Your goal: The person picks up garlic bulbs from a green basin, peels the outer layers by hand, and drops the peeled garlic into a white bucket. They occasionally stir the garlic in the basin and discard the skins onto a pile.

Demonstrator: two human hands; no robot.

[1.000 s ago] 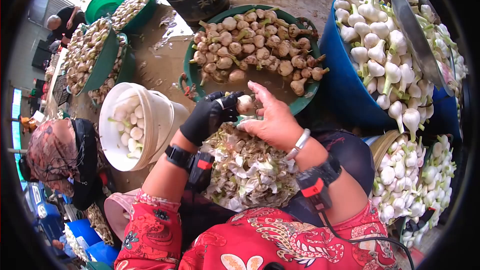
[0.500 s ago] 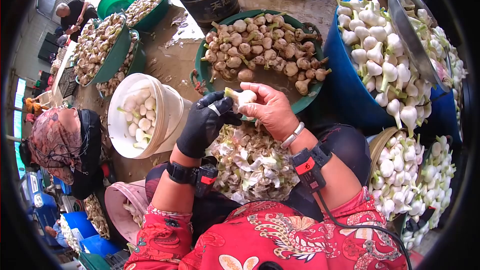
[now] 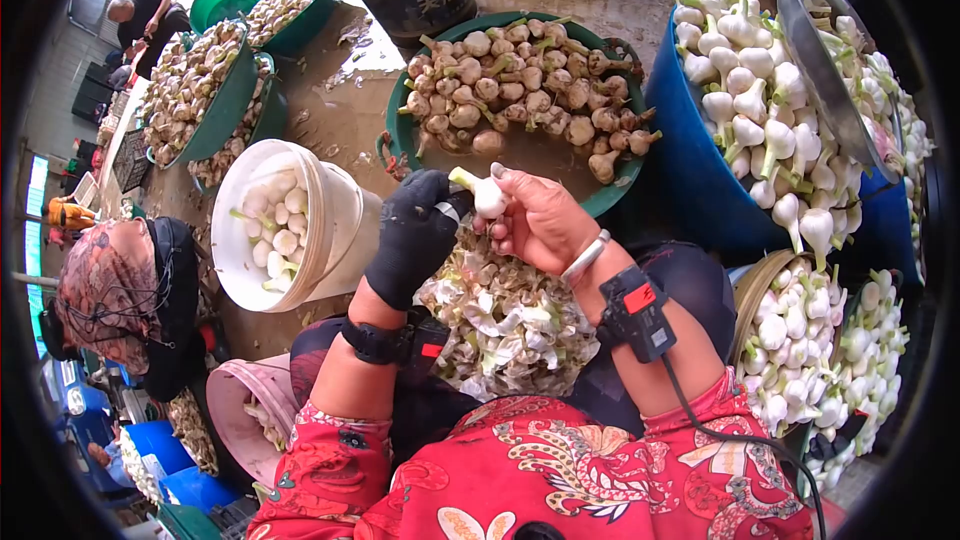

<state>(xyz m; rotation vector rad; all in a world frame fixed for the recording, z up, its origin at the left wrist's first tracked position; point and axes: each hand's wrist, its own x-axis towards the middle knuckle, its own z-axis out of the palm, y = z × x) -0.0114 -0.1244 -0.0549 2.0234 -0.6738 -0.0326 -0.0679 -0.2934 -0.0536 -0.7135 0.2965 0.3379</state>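
1. Head view: the bare right hand (image 3: 540, 220) pinches a peeled white garlic bulb (image 3: 487, 195), green stem pointing up-left.
2. The black-gloved left hand (image 3: 415, 230) is curled into a fist just beside the bulb. Whether it grips anything, I cannot tell.
3. Both hover over a heap of peelings (image 3: 505, 315) in the lap, near the green basin (image 3: 398, 125) of unpeeled garlic.
4. A white bucket (image 3: 345, 225) of peeled garlic sits left and a blue tub (image 3: 690, 170) right.

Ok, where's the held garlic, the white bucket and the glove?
garlic bulb (image 3: 488, 200): head view, its white body.
white bucket (image 3: 350, 230): head view, outer wall.
left hand (image 3: 415, 235): head view, back of black glove.
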